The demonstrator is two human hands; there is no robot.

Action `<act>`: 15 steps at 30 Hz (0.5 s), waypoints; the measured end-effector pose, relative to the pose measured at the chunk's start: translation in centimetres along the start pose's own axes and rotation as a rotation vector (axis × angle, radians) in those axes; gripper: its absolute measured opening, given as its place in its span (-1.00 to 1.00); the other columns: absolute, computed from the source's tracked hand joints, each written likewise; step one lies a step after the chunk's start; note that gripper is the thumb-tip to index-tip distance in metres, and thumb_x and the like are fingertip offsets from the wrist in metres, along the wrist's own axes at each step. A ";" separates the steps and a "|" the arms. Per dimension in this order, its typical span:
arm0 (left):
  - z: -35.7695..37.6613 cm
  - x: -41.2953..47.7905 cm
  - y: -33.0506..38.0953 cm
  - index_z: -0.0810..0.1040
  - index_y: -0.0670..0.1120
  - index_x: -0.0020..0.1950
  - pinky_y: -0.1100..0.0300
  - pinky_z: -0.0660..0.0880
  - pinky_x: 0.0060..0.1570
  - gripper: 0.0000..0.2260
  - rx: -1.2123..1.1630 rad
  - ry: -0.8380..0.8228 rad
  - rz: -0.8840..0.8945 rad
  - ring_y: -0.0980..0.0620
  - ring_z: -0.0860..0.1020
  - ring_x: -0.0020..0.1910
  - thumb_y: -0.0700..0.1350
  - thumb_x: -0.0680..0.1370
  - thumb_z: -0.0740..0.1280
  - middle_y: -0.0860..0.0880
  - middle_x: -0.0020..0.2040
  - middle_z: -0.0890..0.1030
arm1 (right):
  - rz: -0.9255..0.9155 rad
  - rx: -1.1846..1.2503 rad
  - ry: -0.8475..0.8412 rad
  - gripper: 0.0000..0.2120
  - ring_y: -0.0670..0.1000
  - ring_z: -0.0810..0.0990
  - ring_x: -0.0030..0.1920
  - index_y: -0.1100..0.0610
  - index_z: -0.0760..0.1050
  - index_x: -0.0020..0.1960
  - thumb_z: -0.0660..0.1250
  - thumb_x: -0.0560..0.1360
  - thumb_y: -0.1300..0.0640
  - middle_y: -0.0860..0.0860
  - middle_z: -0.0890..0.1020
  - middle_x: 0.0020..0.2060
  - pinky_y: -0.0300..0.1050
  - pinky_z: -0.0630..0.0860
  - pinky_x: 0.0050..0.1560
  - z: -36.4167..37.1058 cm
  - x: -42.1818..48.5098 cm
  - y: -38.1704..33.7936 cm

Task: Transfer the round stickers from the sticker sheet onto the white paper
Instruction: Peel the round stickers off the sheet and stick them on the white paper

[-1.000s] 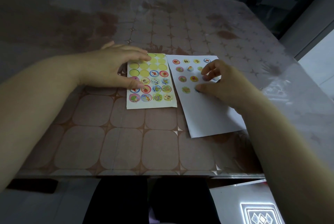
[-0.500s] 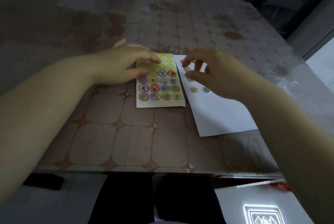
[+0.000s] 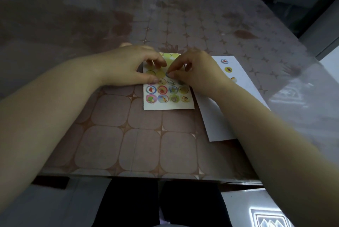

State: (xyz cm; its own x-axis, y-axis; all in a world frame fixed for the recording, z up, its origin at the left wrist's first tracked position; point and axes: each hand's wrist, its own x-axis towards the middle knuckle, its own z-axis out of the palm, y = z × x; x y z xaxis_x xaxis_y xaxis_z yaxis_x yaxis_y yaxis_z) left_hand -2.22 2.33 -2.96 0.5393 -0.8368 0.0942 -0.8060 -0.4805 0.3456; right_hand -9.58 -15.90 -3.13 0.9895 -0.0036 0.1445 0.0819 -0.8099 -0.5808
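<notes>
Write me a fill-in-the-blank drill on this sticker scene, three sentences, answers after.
1. The white paper lies to the ____ of the sticker sheet.
2. The sheet's bottom row holds ____ stickers.
3. The left hand holds the sheet down while the right hand pinches a blue-rimmed ____ on it.
Answers: right; four; sticker.

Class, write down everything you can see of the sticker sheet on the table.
The sticker sheet is a white rectangle lying flat on the table, left of the white paper. It carries round stickers in four columns: the upper circles look pale yellow and peeled, the bottom two rows are colourful pictures. The left hand presses its upper left; fingers of the right hand pinch a blue-rimmed sticker mid-sheet.
</notes>
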 end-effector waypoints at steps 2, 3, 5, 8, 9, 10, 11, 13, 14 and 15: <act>0.0 0.0 -0.1 0.45 0.09 0.26 0.15 0.17 0.25 -0.48 -0.002 0.007 -0.008 0.25 0.39 0.10 0.21 0.33 0.23 0.14 0.15 0.48 | 0.002 -0.026 0.013 -0.85 -0.29 0.41 -0.32 0.00 0.62 -0.04 0.44 0.39 0.06 -0.18 0.50 -0.24 -0.38 0.32 -0.26 0.0 0.1 0.3; -0.1 0.0 -0.1 0.44 0.09 0.27 0.16 0.17 0.25 -0.47 -0.007 0.012 -0.009 0.26 0.38 0.09 0.22 0.33 0.24 0.15 0.14 0.48 | 0.009 -0.048 0.010 -0.80 -0.25 0.39 -0.32 -0.01 0.61 0.00 0.44 0.39 0.03 -0.17 0.50 -0.22 -0.31 0.31 -0.24 -0.1 0.2 0.5; -0.1 0.0 -0.1 0.42 0.09 0.28 0.20 0.16 0.23 -0.44 -0.020 0.018 -0.017 0.27 0.38 0.08 0.24 0.31 0.25 0.19 0.10 0.46 | 0.013 -0.044 -0.023 -0.76 -0.22 0.38 -0.35 -0.02 0.61 0.05 0.44 0.39 -0.01 -0.17 0.47 -0.26 -0.34 0.30 -0.29 -0.4 0.3 0.6; 0.0 0.0 -0.2 0.38 0.12 0.31 0.23 0.14 0.20 -0.36 -0.017 0.015 -0.031 0.27 0.38 0.10 0.32 0.28 0.26 0.22 0.07 0.44 | 0.020 0.007 -0.065 -0.73 -0.20 0.41 -0.34 -0.05 0.62 0.05 0.46 0.36 -0.03 -0.19 0.44 -0.28 -0.46 0.31 -0.42 -0.8 0.2 0.6; 0.1 0.0 -0.2 0.36 0.12 0.32 0.23 0.13 0.20 -0.32 -0.010 0.008 -0.031 0.27 0.37 0.12 0.37 0.26 0.26 0.23 0.09 0.43 | 0.025 0.016 -0.071 -0.73 -0.20 0.42 -0.32 -0.06 0.62 0.04 0.46 0.35 -0.03 -0.20 0.44 -0.27 -0.43 0.34 -0.43 -0.9 0.2 0.7; 0.2 0.0 -0.2 0.35 0.13 0.33 0.22 0.13 0.21 -0.28 -0.006 -0.003 -0.034 0.27 0.35 0.14 0.41 0.24 0.25 0.23 0.11 0.41 | 0.032 0.019 -0.077 -0.74 -0.19 0.43 -0.30 -0.07 0.62 0.04 0.46 0.35 -0.04 -0.21 0.45 -0.26 -0.38 0.37 -0.42 -0.9 0.3 0.7; 0.3 0.0 -0.1 0.33 0.14 0.33 0.21 0.12 0.21 -0.25 -0.004 -0.014 -0.041 0.28 0.32 0.15 0.44 0.21 0.23 0.24 0.12 0.39 | 0.038 0.019 -0.082 -0.74 -0.19 0.43 -0.29 -0.08 0.63 0.03 0.47 0.35 -0.04 -0.21 0.45 -0.25 -0.36 0.38 -0.41 -0.9 0.4 0.7; 0.4 0.0 0.1 0.29 0.15 0.36 0.20 0.11 0.21 -0.20 0.004 -0.023 -0.049 0.28 0.27 0.17 0.47 0.19 0.18 0.25 0.13 0.34 | 0.033 0.023 -0.075 -0.75 -0.20 0.44 -0.28 -0.07 0.63 0.02 0.47 0.34 -0.04 -0.22 0.45 -0.25 -0.42 0.34 -0.36 -0.8 0.5 0.8; 0.5 0.0 0.1 0.27 0.15 0.37 0.19 0.11 0.22 -0.19 0.009 -0.024 -0.052 0.27 0.26 0.18 0.47 0.18 0.15 0.25 0.13 0.32 | 0.024 0.023 -0.065 -0.76 -0.21 0.44 -0.27 -0.06 0.64 0.01 0.47 0.34 -0.02 -0.22 0.46 -0.26 -0.45 0.32 -0.34 -0.7 0.6 0.8; 0.6 0.0 0.2 0.26 0.15 0.38 0.17 0.11 0.23 -0.17 0.012 -0.025 -0.055 0.26 0.26 0.19 0.48 0.17 0.14 0.25 0.13 0.31 | 0.014 0.018 -0.054 -0.76 -0.20 0.44 -0.25 -0.04 0.64 0.01 0.47 0.35 -0.01 -0.23 0.46 -0.26 -0.47 0.31 -0.30 -0.5 0.7 0.8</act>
State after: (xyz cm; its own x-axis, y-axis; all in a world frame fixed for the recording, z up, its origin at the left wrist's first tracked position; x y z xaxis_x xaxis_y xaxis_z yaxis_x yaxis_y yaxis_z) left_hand -2.50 2.06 -3.44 0.5767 -0.8153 0.0520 -0.7782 -0.5289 0.3387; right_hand -8.91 -16.88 -3.06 0.9955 0.0168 0.0930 0.0693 -0.7995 -0.5967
